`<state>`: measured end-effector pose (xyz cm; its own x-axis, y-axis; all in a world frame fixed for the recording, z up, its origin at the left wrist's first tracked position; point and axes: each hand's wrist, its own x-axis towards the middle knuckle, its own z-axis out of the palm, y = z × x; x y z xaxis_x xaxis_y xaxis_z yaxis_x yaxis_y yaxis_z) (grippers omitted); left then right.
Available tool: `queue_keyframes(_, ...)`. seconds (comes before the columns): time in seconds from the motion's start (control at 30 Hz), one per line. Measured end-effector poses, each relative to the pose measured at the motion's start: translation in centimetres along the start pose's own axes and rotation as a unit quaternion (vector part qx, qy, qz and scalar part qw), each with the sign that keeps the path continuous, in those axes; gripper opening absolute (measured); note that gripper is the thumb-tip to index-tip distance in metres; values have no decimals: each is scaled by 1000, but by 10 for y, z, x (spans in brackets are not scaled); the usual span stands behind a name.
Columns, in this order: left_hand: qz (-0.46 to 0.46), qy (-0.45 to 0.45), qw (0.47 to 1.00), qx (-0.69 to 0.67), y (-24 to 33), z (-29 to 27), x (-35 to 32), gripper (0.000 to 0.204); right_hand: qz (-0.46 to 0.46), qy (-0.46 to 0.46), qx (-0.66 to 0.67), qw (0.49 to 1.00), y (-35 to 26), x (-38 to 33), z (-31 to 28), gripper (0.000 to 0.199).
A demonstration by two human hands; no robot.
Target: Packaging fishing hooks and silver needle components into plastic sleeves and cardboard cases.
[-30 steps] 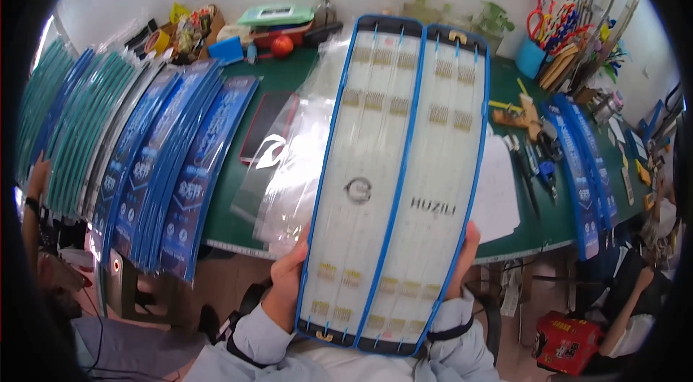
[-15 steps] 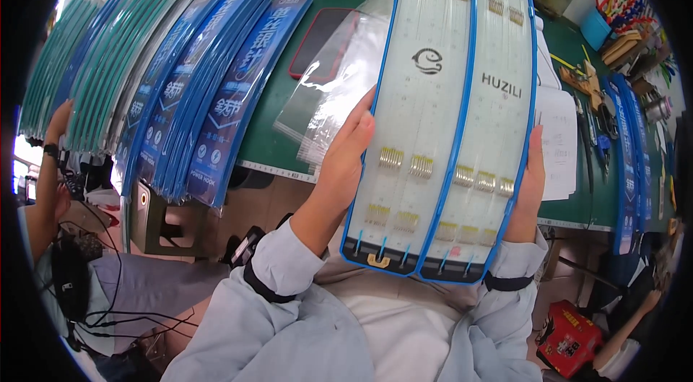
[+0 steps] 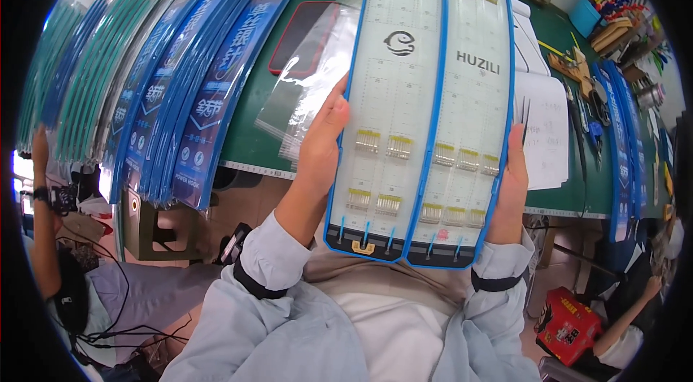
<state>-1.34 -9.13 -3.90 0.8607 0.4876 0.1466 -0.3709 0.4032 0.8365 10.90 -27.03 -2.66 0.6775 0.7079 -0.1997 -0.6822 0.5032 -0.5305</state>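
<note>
A long, two-panel clear fishing rig case (image 3: 404, 100) with blue edges is held up in front of me, tilted over the table's front edge. Small rows of thin metal pieces, apparently hooks, with yellow tops show through its panels. My left hand (image 3: 323, 138) is closed on its left edge. On its right edge, my right hand (image 3: 512, 178) is closed too, its fingers mostly hidden behind the case. Thin tweezer tips (image 3: 525, 112) stick up beside that hand; whether it holds them I cannot tell. Clear plastic bags (image 3: 292, 97) lie partly under the case.
Packed blue sleeves (image 3: 229, 86) and green ones (image 3: 108, 71) stand in a row at left, a co-worker's hand (image 3: 40, 151) touching them. A red-edged phone (image 3: 302, 32), papers (image 3: 545, 136), scissors (image 3: 598, 104) and more blue packs (image 3: 622, 158) occupy the green table (image 3: 253, 140).
The case now sits slightly left and lower in view, with less glare on its panels. Both my hands keep their hold. Tweezer tips now show beside my right hand.
</note>
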Motion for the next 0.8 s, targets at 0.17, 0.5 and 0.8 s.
queue_keyframes(0.17,-15,-14,999,-40,-1,1,0,55,12,-29,19,999,0,0,5,60)
queue_keyframes(0.5,-24,-43,998,50,9,46,-22,81,83,-42,4,996,13,-29,12,59)
queue_keyframes(0.8,135,-77,908,389,-20,86,-44,82,-101,-90,-190,972,40,-45,17,77)
